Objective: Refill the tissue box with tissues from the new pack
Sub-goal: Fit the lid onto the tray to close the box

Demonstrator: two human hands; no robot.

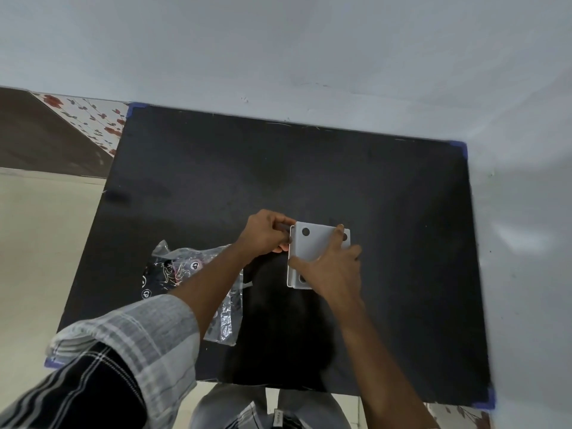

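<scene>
crinkled clear plastic pack wrapper (198, 274) lies left of the tissue box (312, 252). box: smooth white rectangle, dark round dots, mid matte black table (309, 168). right hand (332, 267) spread flat on top; left hand (266, 233) fingers pinched at its left edge.

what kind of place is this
Probably a room in a home: a black table pushed into a corner of plain painted walls, with floral tiles low on the left.
</scene>
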